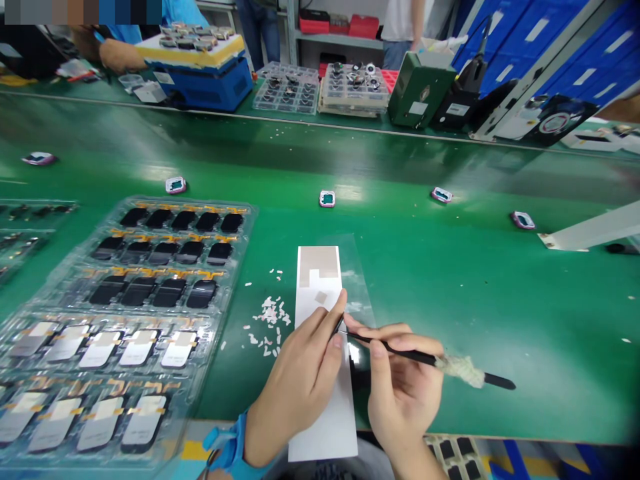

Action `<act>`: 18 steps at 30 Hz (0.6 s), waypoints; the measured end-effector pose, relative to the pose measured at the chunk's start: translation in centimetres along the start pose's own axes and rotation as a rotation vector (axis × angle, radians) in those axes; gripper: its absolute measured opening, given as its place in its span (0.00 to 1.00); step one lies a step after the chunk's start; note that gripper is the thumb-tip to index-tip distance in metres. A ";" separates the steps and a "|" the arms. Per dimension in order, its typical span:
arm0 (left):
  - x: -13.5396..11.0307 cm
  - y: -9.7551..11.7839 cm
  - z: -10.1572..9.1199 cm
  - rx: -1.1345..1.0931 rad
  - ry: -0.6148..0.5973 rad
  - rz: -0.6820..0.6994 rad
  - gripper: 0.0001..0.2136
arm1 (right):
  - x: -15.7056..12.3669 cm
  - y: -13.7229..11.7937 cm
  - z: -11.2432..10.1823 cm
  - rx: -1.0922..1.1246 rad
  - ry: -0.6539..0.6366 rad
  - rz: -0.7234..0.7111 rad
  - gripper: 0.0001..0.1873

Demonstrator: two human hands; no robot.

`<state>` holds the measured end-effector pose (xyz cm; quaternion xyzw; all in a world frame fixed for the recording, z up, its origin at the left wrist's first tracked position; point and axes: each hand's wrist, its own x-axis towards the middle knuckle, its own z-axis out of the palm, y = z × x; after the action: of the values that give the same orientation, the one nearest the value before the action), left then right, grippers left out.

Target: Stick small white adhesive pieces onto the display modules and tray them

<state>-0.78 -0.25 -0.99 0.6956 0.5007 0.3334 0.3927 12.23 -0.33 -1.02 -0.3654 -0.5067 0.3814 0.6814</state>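
My left hand point(305, 373), with a blue band at its wrist, lies over the white strip of sticker backing point(320, 427). Its thumb and index finger close around a small piece, mostly hidden, with a dark edge. My right hand point(407, 383) grips a thin black tweezers-like tool point(415, 355) with pale wrapping round its handle. The tool's metal tip meets the left fingertips. A beige sheet point(325, 259) with a cut-out corner and a small beige square point(321, 297) stick to the strip's far end. Clear film point(357, 280) lies along its right side.
Left stands a clear plastic tray point(235, 267) of small screens, dark ones behind, silver ones in front. Tiny white scraps point(270, 312) litter the green table point(475, 300). Several small watch cases point(327, 199) sit farther back. Beyond are a blue box point(205, 83) and parts trays point(287, 90).
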 end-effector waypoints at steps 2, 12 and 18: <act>0.0 0.1 0.0 0.001 -0.005 -0.007 0.25 | -0.1 0.0 0.0 0.000 -0.002 -0.001 0.13; 0.1 -0.1 -0.1 -0.007 -0.014 -0.013 0.25 | -0.3 0.0 -0.2 0.008 -0.006 -0.026 0.14; 0.1 0.1 -0.1 0.000 -0.017 -0.016 0.26 | -0.3 0.1 -0.2 -0.064 -0.034 -0.061 0.13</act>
<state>-0.81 -0.17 -0.86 0.6944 0.5031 0.3242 0.3995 12.32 -0.59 -1.26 -0.3650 -0.5410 0.3502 0.6719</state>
